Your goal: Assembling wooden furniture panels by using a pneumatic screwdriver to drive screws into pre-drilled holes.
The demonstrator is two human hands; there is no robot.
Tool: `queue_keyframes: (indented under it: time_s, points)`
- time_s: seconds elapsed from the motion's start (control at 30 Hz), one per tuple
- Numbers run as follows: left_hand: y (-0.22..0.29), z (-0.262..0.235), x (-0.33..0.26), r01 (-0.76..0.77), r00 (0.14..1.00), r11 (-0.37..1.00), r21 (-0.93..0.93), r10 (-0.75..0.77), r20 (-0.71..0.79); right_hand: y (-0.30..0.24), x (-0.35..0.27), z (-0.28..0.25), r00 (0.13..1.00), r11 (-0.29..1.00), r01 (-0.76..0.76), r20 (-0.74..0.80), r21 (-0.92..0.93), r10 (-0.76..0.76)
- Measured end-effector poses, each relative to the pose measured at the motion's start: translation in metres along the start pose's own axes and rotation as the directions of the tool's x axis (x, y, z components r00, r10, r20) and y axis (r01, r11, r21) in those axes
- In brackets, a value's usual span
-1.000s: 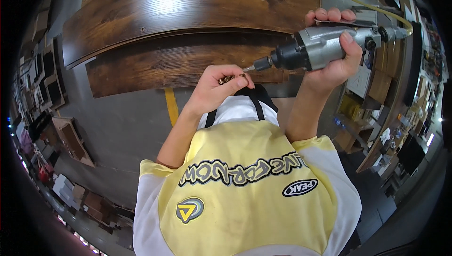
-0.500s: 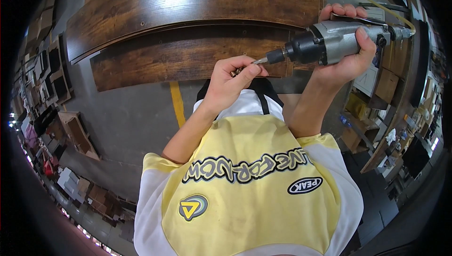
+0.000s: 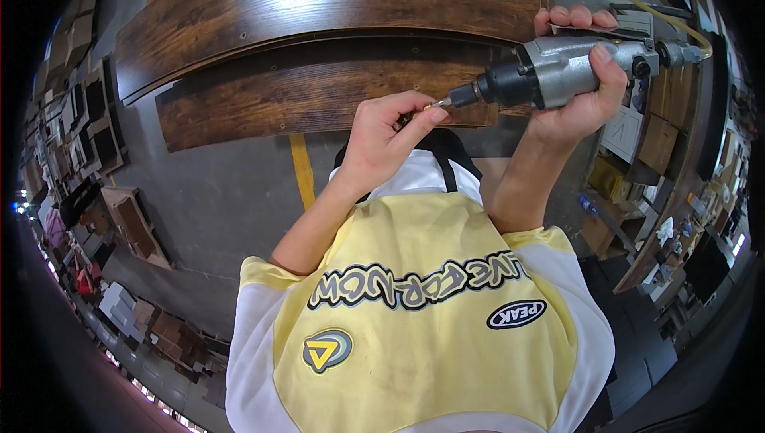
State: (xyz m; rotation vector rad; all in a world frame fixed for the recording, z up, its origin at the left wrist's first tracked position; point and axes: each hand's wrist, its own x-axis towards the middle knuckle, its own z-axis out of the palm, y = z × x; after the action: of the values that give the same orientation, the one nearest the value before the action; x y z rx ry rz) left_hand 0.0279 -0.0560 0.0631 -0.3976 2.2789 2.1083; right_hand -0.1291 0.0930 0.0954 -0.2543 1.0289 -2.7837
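Note:
My right hand (image 3: 578, 106) is wrapped round a silver and black air screwdriver (image 3: 558, 73), its fingers over the lever. The tool lies level, and its bit points left. The bit's tip meets the fingertips of my left hand (image 3: 386, 134), where thumb and forefinger are pinched together. Small brass-coloured screws (image 3: 404, 121) show partly in that hand; how many is hidden. Whether a screw sits on the bit is too small to tell. Just beyond both hands lies a dark wood-grain board (image 3: 279, 98), with a larger wood-grain board (image 3: 343, 3) above it.
A yellow air hose (image 3: 629, 3) runs from the tool's rear end. Cardboard boxes (image 3: 653, 144) and a wooden bench edge (image 3: 661, 226) stand on the right. On the left, a wooden frame (image 3: 137, 226) lies on the grey floor, which carries a yellow line (image 3: 302, 170).
The screwdriver and my right hand have shifted very slightly left. My left hand has turned a little at the bit's tip, still pinching the screws.

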Motion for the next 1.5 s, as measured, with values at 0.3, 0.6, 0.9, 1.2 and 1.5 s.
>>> queue_keyframes:
  time_s: [0.3, 0.6, 0.9, 1.2, 1.5]
  points:
    - [0.0, -0.013, 0.002, 0.166, 0.961, 0.957, -0.237, -0.102, 0.258, -0.007, -0.002, -0.005, 0.999, 0.999, -0.03, 0.022, 0.033, 0.03]
    - [0.001, -0.009, 0.009, -0.371, 0.918, 0.751, 0.546, 0.384, 0.095, -0.002, -0.002, -0.001, 0.992, 0.99, -0.083, -0.107, -0.113, 0.071]
    - [-0.006, -0.015, 0.033, -0.099, 0.994, 0.964, 0.248, 0.085, 0.069, 0.002, 0.002, 0.013, 0.992, 0.978, 0.114, -0.032, -0.175, -0.122]
    - [-0.002, -0.009, 0.042, -0.266, 0.949, 0.876, 0.403, 0.311, -0.049, 0.003, 0.021, 0.014, 0.974, 0.984, 0.034, -0.215, -0.173, -0.071]
    - [0.016, -0.035, 0.044, 0.164, 0.934, 0.961, -0.221, -0.079, 0.348, -0.002, 0.023, 0.012, 0.994, 0.996, 0.087, 0.072, -0.036, -0.084]
